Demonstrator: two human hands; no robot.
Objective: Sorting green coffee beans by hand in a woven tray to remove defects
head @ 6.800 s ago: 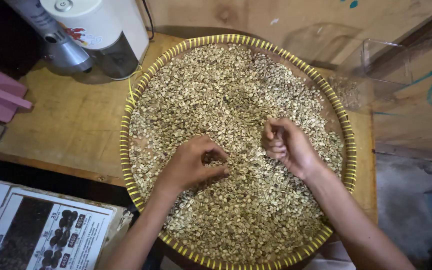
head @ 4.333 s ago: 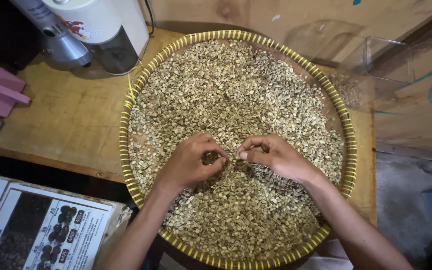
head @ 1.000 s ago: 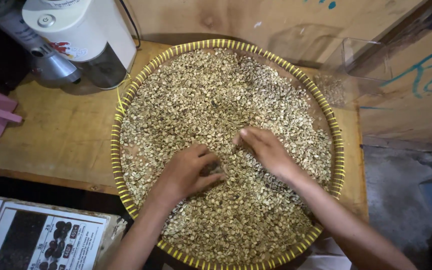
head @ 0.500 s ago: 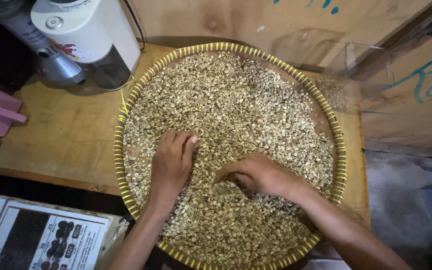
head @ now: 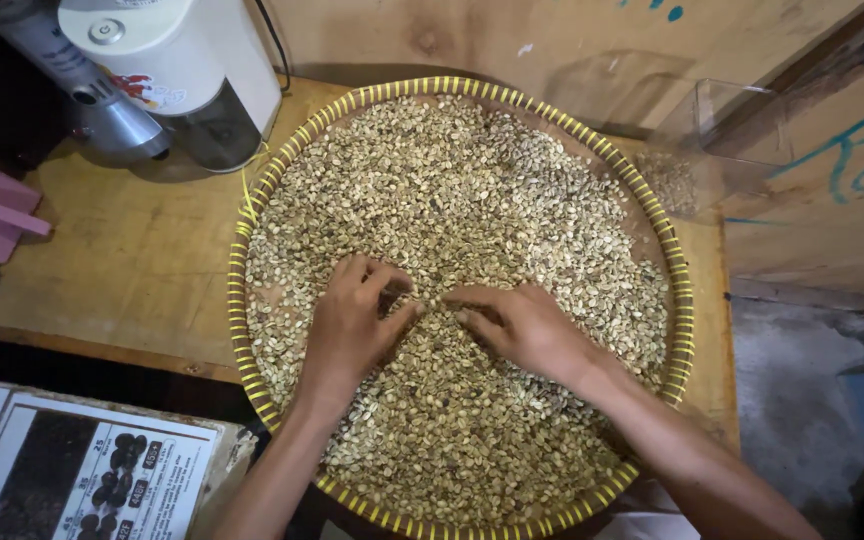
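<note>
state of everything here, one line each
tray: round, flat on the table, full
beans: pale, loose, spread across the tray
left hand: palm down on the beans, fingers curled
right hand: palm down on the beans, fingers spread
clear box: by the wall, a few beans inside
white appliance: upright on the table

Bare bench [head: 142, 250] lies open left of the woven tray [head: 252, 215]. A white grinder [head: 187, 70] (with a clear box [head: 722, 140] opposite) crowds the tray's far corners, the wooden wall [head: 472, 35] just behind.
</note>
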